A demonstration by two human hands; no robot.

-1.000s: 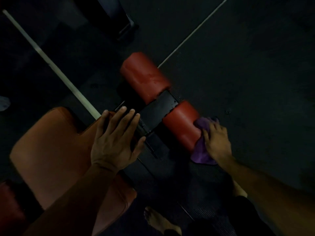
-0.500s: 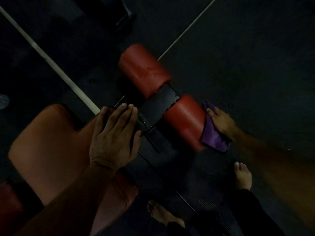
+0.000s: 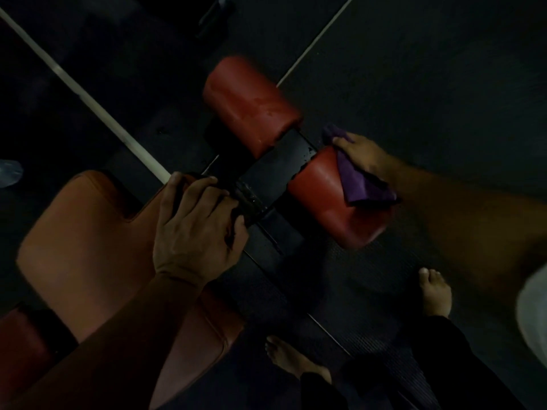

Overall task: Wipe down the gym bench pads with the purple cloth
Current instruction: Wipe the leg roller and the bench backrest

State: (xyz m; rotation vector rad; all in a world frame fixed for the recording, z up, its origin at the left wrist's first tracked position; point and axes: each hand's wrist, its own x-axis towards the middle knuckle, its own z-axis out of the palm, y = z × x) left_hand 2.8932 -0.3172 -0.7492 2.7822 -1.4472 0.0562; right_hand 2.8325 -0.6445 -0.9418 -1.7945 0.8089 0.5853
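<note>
On the near roller pad (image 3: 331, 199), to the right of the black centre bracket (image 3: 275, 176), the right hand (image 3: 362, 155) is pressing the purple cloth (image 3: 359, 180) against the pad's upper outer end. Fingers are lying over the cloth; whether they are curling round a fold or pressing flat, I cannot tell, as motion blur is softening that side. Cloth is draping down the pad's outer face, bunched at the fingertips.

Left of the bracket, the left hand (image 3: 195, 229) is bracing on the front edge of the seat pad (image 3: 88, 241), fingers curling over the edge and onto the dark frame beside the bracket, gripping it.

Judgement on step: wiping of the near roller is in progress, outer end being covered. The far roller pad (image 3: 250, 105), beyond the bracket, is showing blotchy marks and looks not yet done; the seat pad likewise appears to be waiting.

Next move likely calls for dragging the cloth round the roller's curve toward the bracket, keeping firm pressure, then shifting across the bracket to the far roller.

Containers: none identifiable. A pale translucent object (image 3: 9, 173), far left of the bracket at the frame edge, is too dim to name; contents cannot be judged.
</note>
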